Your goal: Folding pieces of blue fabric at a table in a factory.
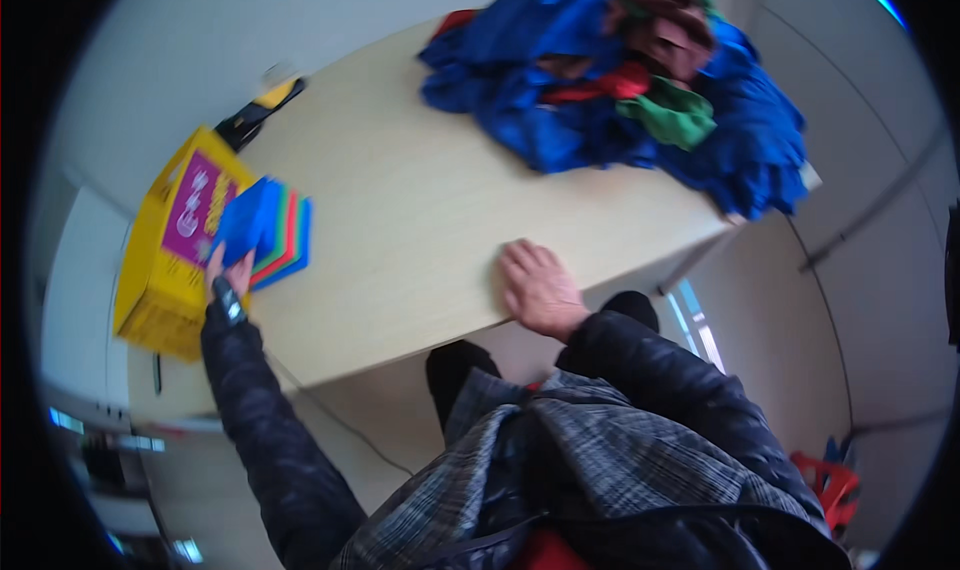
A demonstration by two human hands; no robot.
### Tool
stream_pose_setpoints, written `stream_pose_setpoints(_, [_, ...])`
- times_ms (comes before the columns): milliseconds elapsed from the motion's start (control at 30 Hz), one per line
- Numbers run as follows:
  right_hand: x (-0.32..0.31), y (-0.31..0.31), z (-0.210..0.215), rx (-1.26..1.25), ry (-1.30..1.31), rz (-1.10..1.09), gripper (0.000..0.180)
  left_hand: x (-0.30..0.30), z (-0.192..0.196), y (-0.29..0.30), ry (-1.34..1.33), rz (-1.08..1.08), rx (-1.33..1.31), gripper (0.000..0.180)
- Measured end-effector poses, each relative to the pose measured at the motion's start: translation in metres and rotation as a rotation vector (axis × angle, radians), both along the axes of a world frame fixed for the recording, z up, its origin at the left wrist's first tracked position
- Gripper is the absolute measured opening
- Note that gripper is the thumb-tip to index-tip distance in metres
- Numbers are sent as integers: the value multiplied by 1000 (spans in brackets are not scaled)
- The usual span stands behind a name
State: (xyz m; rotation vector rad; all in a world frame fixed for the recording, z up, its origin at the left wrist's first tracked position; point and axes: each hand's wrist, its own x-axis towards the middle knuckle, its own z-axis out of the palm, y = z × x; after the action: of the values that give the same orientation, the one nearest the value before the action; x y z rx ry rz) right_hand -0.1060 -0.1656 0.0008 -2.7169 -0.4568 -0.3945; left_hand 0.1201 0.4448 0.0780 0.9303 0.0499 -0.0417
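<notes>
At the left of the table, a stack of flat, squarish pieces (285,232) in blue, green and red stands against a yellow box (160,255). The blue piece (247,215) on top faces me; blur hides what the pieces are made of. My left hand (230,272) closes on the stack's near left corner, its fingertips partly hidden. Resting flat on the table (400,230) near the front edge, my right hand (541,288) is open and holds nothing.
A big heap of crumpled cloths (600,90), mostly blue with brown, red and green, covers the far right of the table. Behind the yellow box lies a black and yellow item (262,110). A cable (345,425) hangs below the front edge. Something red (828,485) stands low at right.
</notes>
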Motion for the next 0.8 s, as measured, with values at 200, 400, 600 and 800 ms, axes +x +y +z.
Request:
stream_pose_setpoints(200, [-4,-10,8,60,-69,38,48,-38,26,-60,432,170,-178,49])
stream_pose_setpoints(400, [39,-73,8,363,62,30,21,-139,-20,-231,72,4,506,22])
stream_pose_setpoints(600, [149,-211,97,691,-197,-172,14,-199,-101,-307,-97,12,945,13])
stream_pose_setpoints(800, [211,-234,163,1289,33,-259,34,-218,-94,-336,-478,518,1518,10])
